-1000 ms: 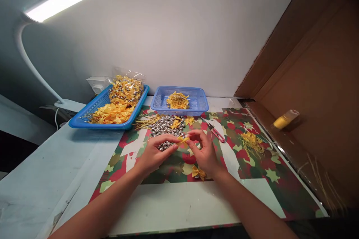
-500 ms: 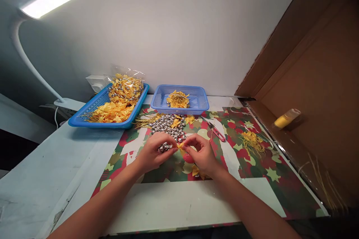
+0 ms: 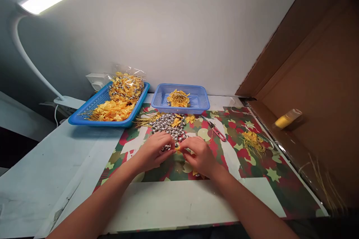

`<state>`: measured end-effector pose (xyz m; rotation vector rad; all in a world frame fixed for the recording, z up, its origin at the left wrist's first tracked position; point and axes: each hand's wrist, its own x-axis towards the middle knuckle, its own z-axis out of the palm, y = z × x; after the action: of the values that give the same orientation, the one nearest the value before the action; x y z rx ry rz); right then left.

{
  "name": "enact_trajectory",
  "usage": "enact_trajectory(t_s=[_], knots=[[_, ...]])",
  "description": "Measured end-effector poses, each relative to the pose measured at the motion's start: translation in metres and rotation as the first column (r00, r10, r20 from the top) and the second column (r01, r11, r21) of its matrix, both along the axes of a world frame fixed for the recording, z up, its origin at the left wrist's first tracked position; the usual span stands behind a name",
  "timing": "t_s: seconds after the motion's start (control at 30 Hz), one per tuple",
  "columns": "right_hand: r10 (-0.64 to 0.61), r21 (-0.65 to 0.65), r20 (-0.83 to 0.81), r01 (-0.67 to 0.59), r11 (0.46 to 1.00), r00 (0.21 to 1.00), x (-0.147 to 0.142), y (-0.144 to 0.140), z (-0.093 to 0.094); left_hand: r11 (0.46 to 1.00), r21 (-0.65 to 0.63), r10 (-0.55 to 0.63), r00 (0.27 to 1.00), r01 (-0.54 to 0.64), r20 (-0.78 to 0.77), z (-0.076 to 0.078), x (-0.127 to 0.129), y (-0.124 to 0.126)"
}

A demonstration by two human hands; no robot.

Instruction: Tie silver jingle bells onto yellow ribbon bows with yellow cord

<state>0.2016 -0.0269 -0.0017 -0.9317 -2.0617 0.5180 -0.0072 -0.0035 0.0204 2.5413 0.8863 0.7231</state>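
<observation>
Between both hands, low over the patterned mat (image 3: 252,164): left grip (image 3: 153,153) and right grip (image 3: 198,155) pinched shut on a small yellow bow (image 3: 177,148), touching the near edge of the silver bell pile (image 3: 168,125). Beyond, red scissors (image 3: 217,131), two blue baskets (image 3: 202,101) on the counter (image 3: 42,171).

The bells (image 3: 168,125) are shiny silver metal. The ribbon bows (image 3: 112,110) look like satiny yellow cloth, heaped in a blue plastic mesh basket (image 3: 95,119). The patterned mat (image 3: 241,160) is glossy.

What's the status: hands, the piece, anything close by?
Left hand and right hand pinch small yellow bow. Bell pile touching fingertips. Snips lie clear.
</observation>
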Motion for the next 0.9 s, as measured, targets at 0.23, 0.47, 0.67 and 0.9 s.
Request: enact_trajectory(t_s=[0.23,0.47,0.67,0.9], knots=[[-0.059,0.017,0.179,0.056,0.998,0.982,-0.002,-0.002,0.007,1.000,0.029,0.001,1.000,-0.002,0.019,-0.002,0.000,-0.001],[-0.028,-0.041,0.316,0.044,0.998,0.948,-0.004,-0.005,0.009,1.000,0.010,0.007,1.000,-0.007,0.021,-0.001,0.002,-0.004],[0.006,-0.044,0.318,0.008,0.999,0.948,-0.004,-0.005,0.009,0.999,0.037,0.002,1.000,-0.002,-0.024,-0.004,0.002,-0.002],[0.204,-0.300,0.088,-0.169,0.939,0.975,0.000,-0.011,0.016,0.957,-0.283,-0.066,0.998,0.058,-0.019,0.004,0.002,-0.010]])
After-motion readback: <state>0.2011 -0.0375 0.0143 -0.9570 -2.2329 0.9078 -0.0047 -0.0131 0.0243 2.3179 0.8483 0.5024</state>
